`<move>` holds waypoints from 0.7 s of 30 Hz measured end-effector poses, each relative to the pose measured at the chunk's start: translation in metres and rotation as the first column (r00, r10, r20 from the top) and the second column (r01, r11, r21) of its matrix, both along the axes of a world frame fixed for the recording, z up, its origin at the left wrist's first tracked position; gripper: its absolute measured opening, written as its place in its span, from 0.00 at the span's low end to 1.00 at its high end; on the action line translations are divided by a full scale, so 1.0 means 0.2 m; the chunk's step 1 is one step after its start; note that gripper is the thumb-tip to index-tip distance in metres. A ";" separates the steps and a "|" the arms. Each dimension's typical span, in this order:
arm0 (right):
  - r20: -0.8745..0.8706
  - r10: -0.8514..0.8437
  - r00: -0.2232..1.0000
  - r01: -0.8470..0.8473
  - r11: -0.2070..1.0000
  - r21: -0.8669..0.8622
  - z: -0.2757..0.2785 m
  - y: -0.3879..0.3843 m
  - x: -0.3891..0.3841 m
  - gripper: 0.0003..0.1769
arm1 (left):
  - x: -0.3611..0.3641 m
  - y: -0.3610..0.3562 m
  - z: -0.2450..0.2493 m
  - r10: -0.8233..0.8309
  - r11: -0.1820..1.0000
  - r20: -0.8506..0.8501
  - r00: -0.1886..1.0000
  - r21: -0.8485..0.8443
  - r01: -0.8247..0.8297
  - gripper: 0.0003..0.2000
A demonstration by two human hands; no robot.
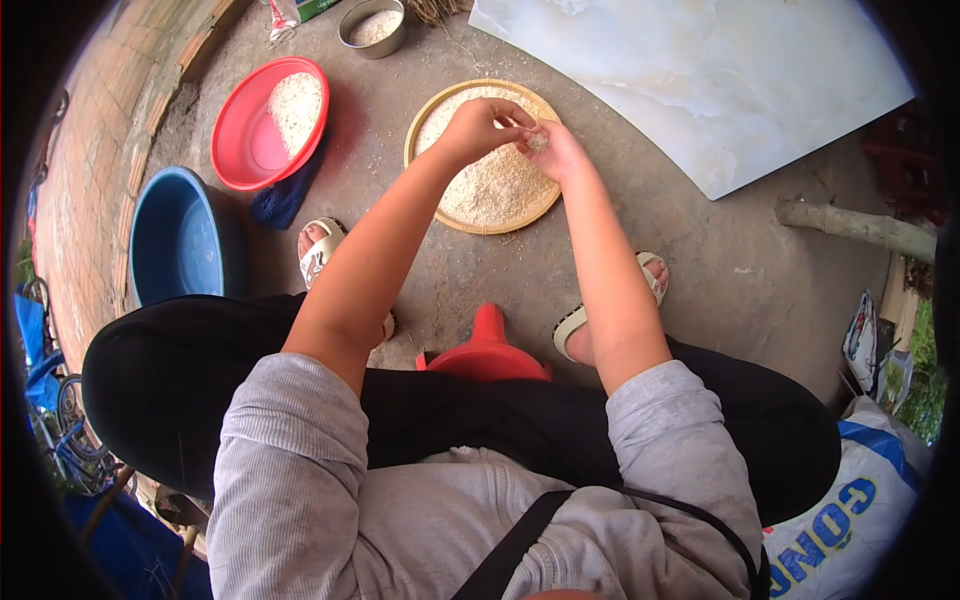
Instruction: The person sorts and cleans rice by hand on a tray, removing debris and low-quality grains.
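Note:
My right hand (560, 152) is cupped, palm up, with a small heap of rice grains (538, 142) in it. Over that palm, my left hand (482, 130) is bent with thumb and fingers brought together at the grains; anything in the pinch is too small to name. Both hands are above a round woven tray (412, 140) with a raised rim. Pale rice (490, 195) is spread thickly across the tray, which lies on the concrete floor.
At the left are a red basin (255, 150) partly filled with rice and a blue tub (178, 235). A metal bowl (385, 45) holds grain at the back. A marbled sheet (700, 80), a log (855, 222), a red stool (485, 355) and a printed sack (840, 510) are around me.

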State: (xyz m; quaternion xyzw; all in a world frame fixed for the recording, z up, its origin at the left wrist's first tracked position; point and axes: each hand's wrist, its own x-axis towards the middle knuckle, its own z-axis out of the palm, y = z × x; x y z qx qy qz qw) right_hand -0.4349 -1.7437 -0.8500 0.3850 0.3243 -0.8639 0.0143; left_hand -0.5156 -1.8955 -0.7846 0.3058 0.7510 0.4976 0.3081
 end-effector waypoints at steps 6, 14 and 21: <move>-0.036 -0.068 0.997 0.062 0.988 -0.143 0.01 0.02 -0.01 0.13 | 0.04 0.02 -0.08 0.187 0.979 -0.378 0.907 -0.001 -0.202 0.19; -0.003 -0.189 0.982 0.185 0.967 -0.177 -0.04 0.14 0.00 0.14 | 0.40 -0.13 -0.44 -0.354 0.929 -0.533 0.769 -0.294 0.224 0.04; 0.085 -0.149 0.985 0.150 0.989 -0.015 -0.03 0.05 -0.02 0.10 | 0.16 0.05 -0.05 0.166 0.986 -0.360 0.918 0.053 -0.158 0.04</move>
